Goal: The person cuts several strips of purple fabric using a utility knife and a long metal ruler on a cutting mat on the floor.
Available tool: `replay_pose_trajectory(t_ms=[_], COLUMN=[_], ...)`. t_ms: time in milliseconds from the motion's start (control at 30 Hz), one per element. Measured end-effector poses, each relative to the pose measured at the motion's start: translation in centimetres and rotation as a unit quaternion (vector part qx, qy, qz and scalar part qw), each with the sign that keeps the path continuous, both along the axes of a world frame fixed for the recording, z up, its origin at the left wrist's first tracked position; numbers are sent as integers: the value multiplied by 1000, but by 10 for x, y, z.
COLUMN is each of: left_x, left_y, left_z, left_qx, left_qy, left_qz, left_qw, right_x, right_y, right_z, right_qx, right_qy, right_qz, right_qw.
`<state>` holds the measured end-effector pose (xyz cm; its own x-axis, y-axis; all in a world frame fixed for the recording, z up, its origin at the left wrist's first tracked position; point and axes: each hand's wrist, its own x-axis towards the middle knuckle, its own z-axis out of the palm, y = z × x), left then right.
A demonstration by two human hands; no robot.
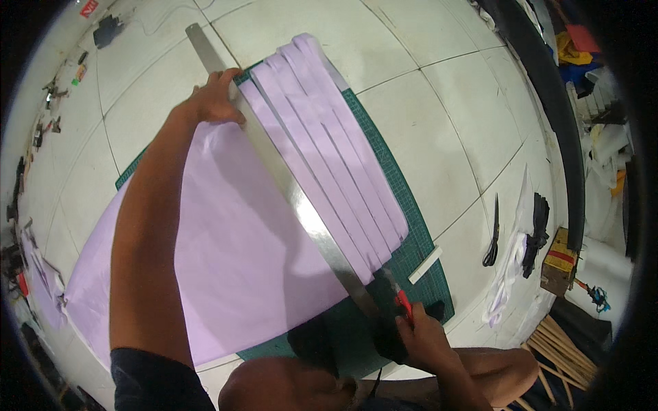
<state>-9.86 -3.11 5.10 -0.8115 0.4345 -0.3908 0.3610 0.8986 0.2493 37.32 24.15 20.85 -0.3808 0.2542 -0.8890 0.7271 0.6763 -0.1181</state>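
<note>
A long metal ruler lies slantwise across lilac fabric on a green cutting mat. Near the ruler's far end, my left hand presses down with thumb and fingers apart. Several parallel lilac strips lie side by side right of the ruler, with narrow gaps between them. My right hand is closed round a red-handled cutter, close to the near end of the strips. Its tip points at the mat just right of the ruler; the blade is blurred.
A short white bar rests on the mat's right edge. Black scissors, white cloth scraps and a black bundle lie on the tiled floor to the right. Wooden sticks are at the lower right. My bent leg is near the mat.
</note>
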Motion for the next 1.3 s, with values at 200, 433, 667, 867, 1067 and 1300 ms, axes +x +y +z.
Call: replay_pose_trajectory(t_ms=[200,433,667,867,1067,1300], left_x=[12,-7,-23,-26,-10,28], left_y=[35,28,19,21,22,12], left_z=[-9,-9,-38,-52,-60,-42], left_qx=[-11,50,243,252,296,309], left_qy=[124,93,149,123,153,282], left_qz=[71,40,38,75,79,106], left_qw=[990,994,958,957,940,902], right_x=[37,55,64,76,48,73], right_y=[13,17,16,18,5,-39], right_z=[-44,-59,-70,-77,-97,-150], right_qx=[9,-37,-33,-11,-10,65], right_qy=[72,90,94,183,170,360], right_qz=[-76,-79,-132,-157,-191,-29], right_qw=[994,992,986,970,967,930])
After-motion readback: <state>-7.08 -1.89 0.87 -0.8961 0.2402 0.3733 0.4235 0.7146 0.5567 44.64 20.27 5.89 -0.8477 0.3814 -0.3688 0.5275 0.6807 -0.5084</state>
